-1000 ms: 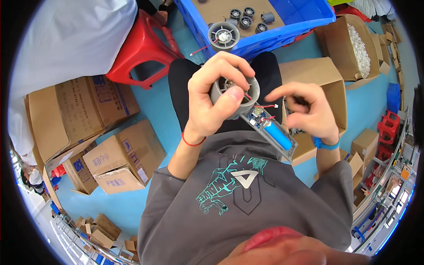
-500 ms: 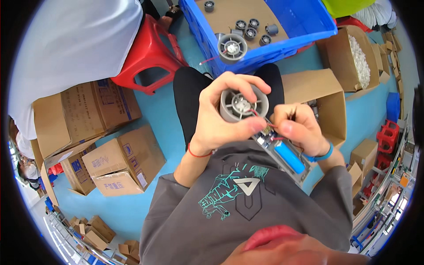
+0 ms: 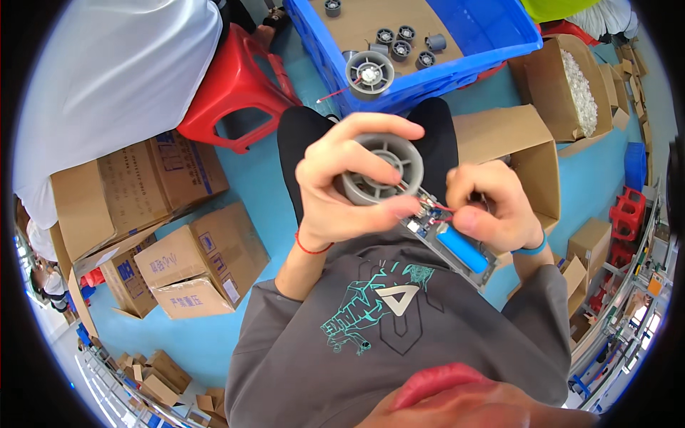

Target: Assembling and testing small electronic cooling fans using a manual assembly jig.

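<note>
My left hand (image 3: 339, 189) is closed around a round grey fan housing (image 3: 404, 153) with spokes inside its ring. Its thumb lies by a small circuit board (image 3: 421, 220) at the top of a narrow grey casing. A blue cylindrical battery (image 3: 464, 250) sits in that casing, which slants down to the right from the fan. My right hand (image 3: 492, 207) pinches red wires (image 3: 444, 208) beside the board, thumb against bent fingers. Exactly where the wire ends go is hidden by the fingers.
Ahead stands a blue crate (image 3: 492, 60) with several small grey fan parts on cardboard; a larger fan housing (image 3: 369, 74) sits at its near edge, a wire trailing left. A red stool (image 3: 239, 93) and cartons (image 3: 203, 260) are left, an open carton (image 3: 539, 157) right.
The fan and casing have shifted slightly left, and the fan has turned in my left hand. My right hand stays near the board, its fingers still on the wires.
</note>
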The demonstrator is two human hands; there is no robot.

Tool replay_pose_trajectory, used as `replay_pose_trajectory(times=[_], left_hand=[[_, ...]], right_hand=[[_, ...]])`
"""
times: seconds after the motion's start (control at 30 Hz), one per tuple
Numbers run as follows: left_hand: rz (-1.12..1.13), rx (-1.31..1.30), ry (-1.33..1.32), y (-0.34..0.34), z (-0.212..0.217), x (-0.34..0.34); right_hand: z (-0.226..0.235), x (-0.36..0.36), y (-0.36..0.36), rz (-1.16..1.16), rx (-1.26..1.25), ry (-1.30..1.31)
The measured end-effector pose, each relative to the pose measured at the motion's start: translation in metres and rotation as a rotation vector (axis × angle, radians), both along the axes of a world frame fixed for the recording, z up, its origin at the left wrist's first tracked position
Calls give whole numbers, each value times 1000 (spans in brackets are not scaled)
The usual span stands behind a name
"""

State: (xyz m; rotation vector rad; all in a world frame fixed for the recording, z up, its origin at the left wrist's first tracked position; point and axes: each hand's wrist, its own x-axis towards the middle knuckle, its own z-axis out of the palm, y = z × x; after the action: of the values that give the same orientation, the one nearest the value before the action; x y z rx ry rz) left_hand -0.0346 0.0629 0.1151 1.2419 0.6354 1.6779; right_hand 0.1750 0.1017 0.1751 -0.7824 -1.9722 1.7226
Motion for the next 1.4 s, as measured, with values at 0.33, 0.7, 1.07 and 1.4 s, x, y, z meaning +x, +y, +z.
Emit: replay_pose_trajectory(times=[0.33, 0.7, 1.07, 1.4], left_hand=[[-193, -123, -123, 15, -4, -10], [-145, -165, 79, 17, -4, -12], [-162, -167, 126, 20, -3, -13], [-388, -176, -479, 17, -19, 6]], right_hand=[[31, 14, 37, 258, 21, -243], [50, 0, 3, 173, 1010, -602], [40, -1, 1, 209, 1069, -691], [0, -18, 1, -77, 92, -80]])
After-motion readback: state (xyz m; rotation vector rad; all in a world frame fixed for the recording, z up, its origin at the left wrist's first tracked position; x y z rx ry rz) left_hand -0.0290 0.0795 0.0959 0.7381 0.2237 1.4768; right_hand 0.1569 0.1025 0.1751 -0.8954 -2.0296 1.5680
